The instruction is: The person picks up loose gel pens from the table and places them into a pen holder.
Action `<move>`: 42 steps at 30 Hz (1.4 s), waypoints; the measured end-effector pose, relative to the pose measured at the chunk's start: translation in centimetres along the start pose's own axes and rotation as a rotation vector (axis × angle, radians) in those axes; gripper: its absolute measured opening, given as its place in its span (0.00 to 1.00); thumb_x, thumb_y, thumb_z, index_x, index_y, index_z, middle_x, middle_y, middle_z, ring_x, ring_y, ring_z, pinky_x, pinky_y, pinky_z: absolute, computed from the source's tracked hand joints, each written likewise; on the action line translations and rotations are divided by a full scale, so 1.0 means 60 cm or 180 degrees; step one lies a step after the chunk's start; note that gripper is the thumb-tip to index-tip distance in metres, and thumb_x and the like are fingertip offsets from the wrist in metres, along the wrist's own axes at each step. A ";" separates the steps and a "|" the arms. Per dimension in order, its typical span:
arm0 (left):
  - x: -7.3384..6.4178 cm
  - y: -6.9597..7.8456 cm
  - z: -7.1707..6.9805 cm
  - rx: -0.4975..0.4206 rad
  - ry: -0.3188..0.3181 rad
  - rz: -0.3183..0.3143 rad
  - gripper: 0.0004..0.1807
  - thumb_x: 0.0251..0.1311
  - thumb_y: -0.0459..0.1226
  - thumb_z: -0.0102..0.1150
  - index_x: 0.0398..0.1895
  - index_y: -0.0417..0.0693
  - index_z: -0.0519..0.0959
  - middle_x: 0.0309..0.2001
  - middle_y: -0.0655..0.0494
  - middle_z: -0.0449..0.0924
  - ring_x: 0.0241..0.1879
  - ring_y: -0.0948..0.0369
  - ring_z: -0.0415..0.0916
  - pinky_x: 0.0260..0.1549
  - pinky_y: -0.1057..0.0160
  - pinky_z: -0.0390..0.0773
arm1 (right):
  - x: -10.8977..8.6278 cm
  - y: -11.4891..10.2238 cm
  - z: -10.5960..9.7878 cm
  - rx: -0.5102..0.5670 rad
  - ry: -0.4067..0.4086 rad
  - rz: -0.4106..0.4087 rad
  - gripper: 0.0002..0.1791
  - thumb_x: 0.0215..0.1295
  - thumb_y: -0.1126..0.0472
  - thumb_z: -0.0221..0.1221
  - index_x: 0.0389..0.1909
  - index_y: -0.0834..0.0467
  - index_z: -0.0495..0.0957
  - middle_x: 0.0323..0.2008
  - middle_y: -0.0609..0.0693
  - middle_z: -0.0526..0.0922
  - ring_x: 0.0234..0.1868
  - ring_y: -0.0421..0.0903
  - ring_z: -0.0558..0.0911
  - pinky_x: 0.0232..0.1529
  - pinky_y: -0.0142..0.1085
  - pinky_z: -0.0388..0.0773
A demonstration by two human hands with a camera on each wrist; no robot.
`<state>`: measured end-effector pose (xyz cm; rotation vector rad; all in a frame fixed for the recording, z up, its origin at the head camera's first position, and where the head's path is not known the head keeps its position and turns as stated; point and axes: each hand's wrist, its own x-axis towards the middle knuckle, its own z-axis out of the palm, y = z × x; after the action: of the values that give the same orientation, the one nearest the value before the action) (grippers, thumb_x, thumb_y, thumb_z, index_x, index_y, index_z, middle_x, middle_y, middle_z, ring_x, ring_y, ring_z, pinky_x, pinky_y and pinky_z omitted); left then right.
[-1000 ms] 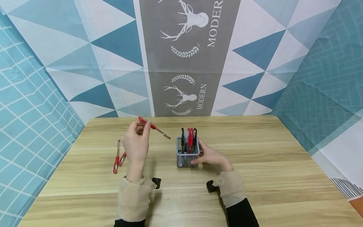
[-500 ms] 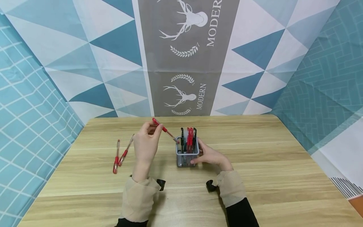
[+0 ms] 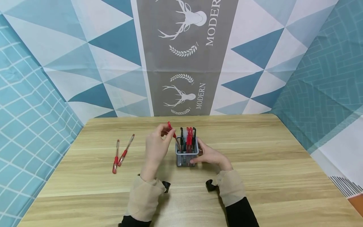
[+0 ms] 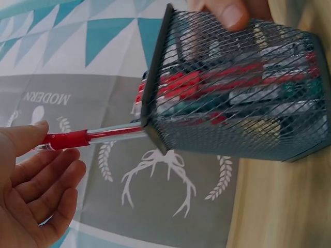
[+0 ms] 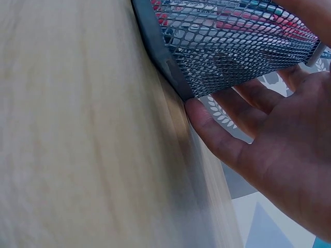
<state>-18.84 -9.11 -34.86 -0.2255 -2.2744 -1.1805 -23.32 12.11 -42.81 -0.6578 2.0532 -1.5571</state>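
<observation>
Worktop [image 3: 269,157], head view: mesh holder [image 3: 184,160] stands upright mid-scene, its walls presumably what keeps the black and red pens [image 3: 189,138] on end. Right hand [image 3: 211,156] has its grip clamped round the holder from the right, likely to steady it. Left hand [image 3: 156,146], grip pinched on a red pen [image 3: 174,135] toward its top, which leaves the lower end clear to enter the holder's left part. Two loose red pens [image 3: 126,150] lie well to the left, near ends close together. Left wrist view: pen held by its red section, clear barrel tilted at the rim; lower end hard to trace through mesh. Right wrist view: one fingertip touches the holder's bottom corner, low contact probably resisting tipping.
</observation>
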 end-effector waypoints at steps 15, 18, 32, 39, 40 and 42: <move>-0.008 -0.019 0.036 0.0394 -0.0269 -0.0156 0.12 0.54 0.43 0.61 0.34 0.45 0.79 0.33 0.52 0.81 0.34 0.56 0.77 0.33 0.58 0.76 | 0.000 0.000 0.000 -0.0008 -0.0015 -0.0037 0.55 0.46 0.65 0.68 0.69 0.46 0.41 0.63 0.54 0.63 0.63 0.51 0.64 0.66 0.46 0.56; -0.010 -0.020 0.040 0.0436 -0.0326 -0.0203 0.12 0.54 0.43 0.61 0.36 0.45 0.80 0.34 0.53 0.81 0.35 0.56 0.76 0.34 0.59 0.76 | 0.000 0.000 -0.001 0.0005 -0.0011 -0.0026 0.56 0.46 0.65 0.68 0.69 0.46 0.40 0.63 0.54 0.63 0.63 0.51 0.63 0.66 0.46 0.55; -0.012 -0.028 0.053 0.0404 -0.0299 -0.0285 0.13 0.54 0.44 0.60 0.37 0.45 0.80 0.32 0.52 0.82 0.33 0.57 0.78 0.37 0.58 0.77 | 0.000 0.000 -0.001 0.0025 -0.0026 -0.0065 0.54 0.46 0.65 0.68 0.69 0.47 0.42 0.62 0.54 0.64 0.63 0.50 0.64 0.66 0.45 0.57; -0.016 -0.029 0.061 0.0443 -0.0278 -0.0136 0.14 0.54 0.44 0.61 0.37 0.43 0.80 0.30 0.51 0.82 0.31 0.57 0.78 0.35 0.58 0.77 | -0.001 -0.002 0.000 0.0053 -0.0018 0.0003 0.55 0.47 0.68 0.67 0.69 0.47 0.41 0.63 0.55 0.63 0.62 0.51 0.65 0.66 0.46 0.56; -0.016 -0.029 0.062 0.0456 -0.0272 -0.0126 0.14 0.54 0.44 0.61 0.37 0.43 0.80 0.30 0.51 0.82 0.31 0.57 0.78 0.35 0.58 0.77 | -0.001 -0.002 0.000 0.0062 -0.0022 0.0004 0.55 0.47 0.68 0.67 0.69 0.48 0.41 0.63 0.55 0.62 0.62 0.52 0.65 0.66 0.46 0.56; -0.017 -0.031 0.065 0.0462 -0.0248 -0.0104 0.14 0.54 0.44 0.61 0.38 0.43 0.80 0.30 0.51 0.82 0.31 0.57 0.78 0.35 0.58 0.76 | 0.001 -0.002 0.000 0.0079 -0.0034 -0.0001 0.54 0.47 0.69 0.66 0.69 0.49 0.41 0.63 0.56 0.62 0.62 0.52 0.64 0.65 0.46 0.57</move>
<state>-20.27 -7.02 -38.48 -0.1823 -2.4282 -1.0333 -23.34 12.06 -42.70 -0.6559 2.0228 -1.5732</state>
